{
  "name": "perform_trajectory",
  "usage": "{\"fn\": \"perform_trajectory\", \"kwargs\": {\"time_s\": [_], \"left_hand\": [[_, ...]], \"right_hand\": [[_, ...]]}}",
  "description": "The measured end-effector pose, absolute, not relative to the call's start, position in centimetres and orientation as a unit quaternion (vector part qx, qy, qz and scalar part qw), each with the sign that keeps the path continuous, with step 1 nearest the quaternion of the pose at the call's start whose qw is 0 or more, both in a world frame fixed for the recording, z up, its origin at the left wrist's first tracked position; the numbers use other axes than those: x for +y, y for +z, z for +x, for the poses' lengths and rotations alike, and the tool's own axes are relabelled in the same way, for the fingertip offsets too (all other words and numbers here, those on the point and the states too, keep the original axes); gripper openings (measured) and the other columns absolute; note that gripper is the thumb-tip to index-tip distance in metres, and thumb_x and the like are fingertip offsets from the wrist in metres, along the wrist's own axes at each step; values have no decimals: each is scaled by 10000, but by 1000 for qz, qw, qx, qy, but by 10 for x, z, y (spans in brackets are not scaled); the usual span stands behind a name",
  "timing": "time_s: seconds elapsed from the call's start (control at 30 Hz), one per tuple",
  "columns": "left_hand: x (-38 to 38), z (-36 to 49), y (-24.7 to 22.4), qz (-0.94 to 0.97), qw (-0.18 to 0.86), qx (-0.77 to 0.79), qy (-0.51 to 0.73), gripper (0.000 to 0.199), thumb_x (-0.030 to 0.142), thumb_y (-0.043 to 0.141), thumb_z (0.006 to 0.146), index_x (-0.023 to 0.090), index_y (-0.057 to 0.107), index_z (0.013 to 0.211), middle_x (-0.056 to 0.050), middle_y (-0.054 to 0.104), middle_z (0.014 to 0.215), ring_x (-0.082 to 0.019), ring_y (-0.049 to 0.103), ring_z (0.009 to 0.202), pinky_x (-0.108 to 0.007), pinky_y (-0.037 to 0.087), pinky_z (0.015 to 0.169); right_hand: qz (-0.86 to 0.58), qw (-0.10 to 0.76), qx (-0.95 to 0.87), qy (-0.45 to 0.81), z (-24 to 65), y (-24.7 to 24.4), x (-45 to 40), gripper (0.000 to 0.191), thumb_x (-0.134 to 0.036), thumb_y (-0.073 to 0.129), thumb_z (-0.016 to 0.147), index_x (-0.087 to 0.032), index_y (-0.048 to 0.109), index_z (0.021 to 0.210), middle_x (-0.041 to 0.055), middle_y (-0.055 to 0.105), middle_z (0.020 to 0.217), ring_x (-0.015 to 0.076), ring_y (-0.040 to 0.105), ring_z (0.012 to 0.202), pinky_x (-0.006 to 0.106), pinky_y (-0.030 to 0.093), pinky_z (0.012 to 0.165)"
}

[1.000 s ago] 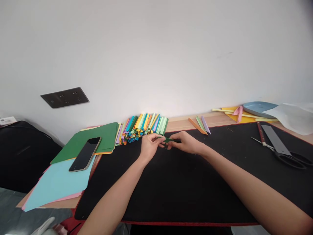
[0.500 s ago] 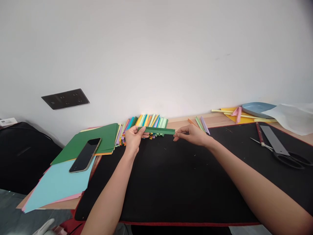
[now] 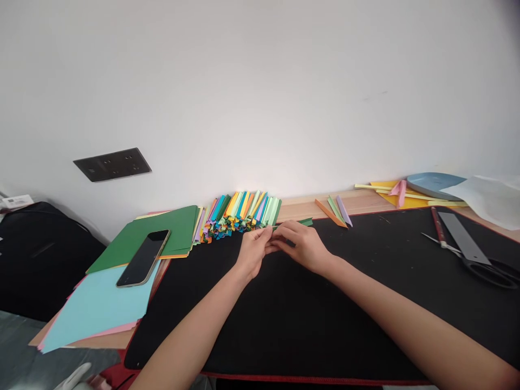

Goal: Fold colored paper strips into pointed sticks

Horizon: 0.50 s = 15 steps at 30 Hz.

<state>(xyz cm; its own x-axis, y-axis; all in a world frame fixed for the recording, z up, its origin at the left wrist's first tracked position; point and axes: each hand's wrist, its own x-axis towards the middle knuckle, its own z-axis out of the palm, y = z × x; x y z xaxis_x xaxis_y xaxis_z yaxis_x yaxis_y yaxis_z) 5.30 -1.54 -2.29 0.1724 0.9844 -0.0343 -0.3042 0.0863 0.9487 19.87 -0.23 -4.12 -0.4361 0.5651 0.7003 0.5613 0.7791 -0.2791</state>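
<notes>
A dark green paper strip [image 3: 306, 222] is pinched between my two hands, low over the front of the strip pile. My left hand [image 3: 252, 249] is closed on its left end, thumb on top. Right beside it, touching or nearly so, my right hand [image 3: 298, 244] has its fingers closed on the same strip. The strip's far end pokes out beyond the right knuckles; its middle is covered by my fingers. Behind and left of the hands lies a pile of folded paper strips [image 3: 239, 211] in many colours. Three separate strips, orange [image 3: 331, 213], green and purple, lie to the right.
Green paper sheets [image 3: 162, 227] and light blue sheets [image 3: 97, 309] lie at left under a phone [image 3: 143, 258]. On the black mat [image 3: 309, 330], at right, are scissors [image 3: 493, 273], a metal ruler [image 3: 465, 238] and a red-handled knife [image 3: 439, 225]. A blue plate [image 3: 434, 184] stands behind.
Both hands have come together and a little lower; earlier they held the green strip stretched out by its two ends. My left hand has moved right, leaving the strip pile more exposed.
</notes>
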Motion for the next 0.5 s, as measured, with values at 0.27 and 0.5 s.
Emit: {"fn": "perform_trajectory", "kwargs": {"time_s": [0.27, 0.5], "left_hand": [[-15, 52, -21, 407, 645, 383, 521, 289, 370, 726, 671, 92, 690, 743, -73, 669, 746, -139, 622, 645, -280, 493, 665], [-16, 55, -24, 415, 633, 389, 525, 300, 384, 740, 634, 90, 681, 653, -50, 628, 680, -123, 585, 624, -262, 474, 634]], "right_hand": [[-383, 390, -835, -66, 192, -43, -9, 138, -226, 501, 880, -184, 566, 995, 74, 613, 874, 203, 564, 826, 263, 443, 602], [-372, 403, -835, -52, 190, -46, -9, 55, -187, 513, 864, -176, 557, 834, 69, 558, 831, 189, 526, 781, 267, 448, 615]]}}
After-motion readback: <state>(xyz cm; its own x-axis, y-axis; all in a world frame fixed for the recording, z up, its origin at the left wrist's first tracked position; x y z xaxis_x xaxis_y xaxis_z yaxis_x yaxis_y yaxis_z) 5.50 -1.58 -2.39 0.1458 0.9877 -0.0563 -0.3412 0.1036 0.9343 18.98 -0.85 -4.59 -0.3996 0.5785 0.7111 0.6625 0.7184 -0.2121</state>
